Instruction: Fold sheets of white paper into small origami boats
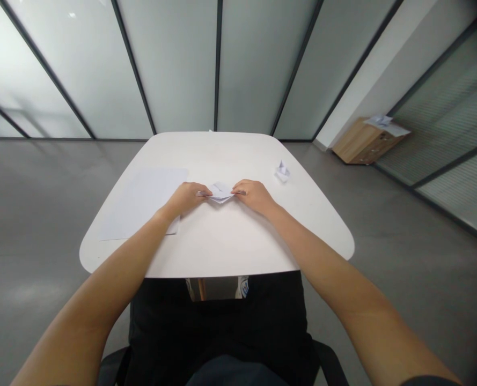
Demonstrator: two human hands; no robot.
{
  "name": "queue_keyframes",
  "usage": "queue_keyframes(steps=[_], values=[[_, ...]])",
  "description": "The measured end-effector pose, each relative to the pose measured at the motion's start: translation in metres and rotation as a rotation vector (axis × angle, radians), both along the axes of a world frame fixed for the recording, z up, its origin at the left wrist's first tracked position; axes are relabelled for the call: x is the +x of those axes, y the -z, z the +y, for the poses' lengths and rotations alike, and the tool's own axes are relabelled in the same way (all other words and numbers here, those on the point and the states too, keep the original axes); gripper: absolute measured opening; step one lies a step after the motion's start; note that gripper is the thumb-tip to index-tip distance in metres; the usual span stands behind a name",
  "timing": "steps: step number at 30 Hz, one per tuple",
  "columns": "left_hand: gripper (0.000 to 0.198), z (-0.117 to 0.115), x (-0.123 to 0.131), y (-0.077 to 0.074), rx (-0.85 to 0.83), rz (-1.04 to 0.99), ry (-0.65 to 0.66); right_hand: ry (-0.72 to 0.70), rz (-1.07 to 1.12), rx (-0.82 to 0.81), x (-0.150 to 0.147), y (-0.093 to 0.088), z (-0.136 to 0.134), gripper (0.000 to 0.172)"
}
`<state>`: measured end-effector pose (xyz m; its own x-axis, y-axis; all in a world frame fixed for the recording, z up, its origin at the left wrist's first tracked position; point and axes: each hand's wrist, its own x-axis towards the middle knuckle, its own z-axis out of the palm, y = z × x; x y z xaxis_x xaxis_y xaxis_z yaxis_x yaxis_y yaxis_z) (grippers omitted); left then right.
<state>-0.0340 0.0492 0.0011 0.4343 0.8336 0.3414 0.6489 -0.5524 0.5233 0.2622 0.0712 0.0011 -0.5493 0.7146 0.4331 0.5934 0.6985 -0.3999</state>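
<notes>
Between my two hands is a small piece of folded white paper, with several layers showing along its near edge. My left hand pinches its left end, and my right hand pinches its right end. Fingers on both sides cover the ends of the paper. Left of the hands lie large white paper sheets, partly under my left forearm. A folded paper boat sits apart, on the right side of the table.
The white table has rounded corners and stands before frosted glass panels. A wooden cabinet with papers on top is at the far right on the grey floor. Chair armrests flank my legs.
</notes>
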Motion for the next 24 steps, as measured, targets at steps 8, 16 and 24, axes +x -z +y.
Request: queue_keyframes(steps=[8, 16, 24], values=[[0.022, -0.001, -0.007, -0.004, -0.114, 0.099, -0.01, -0.027, -0.224, -0.024, 0.004, -0.002, 0.005, 0.019], [0.02, -0.01, -0.005, -0.014, -0.11, 0.194, -0.062, -0.108, -0.271, 0.017, 0.008, -0.005, 0.004, 0.017], [0.017, -0.011, -0.015, -0.015, -0.09, 0.119, 0.029, -0.082, -0.156, -0.161, 0.011, -0.014, -0.004, 0.013]])
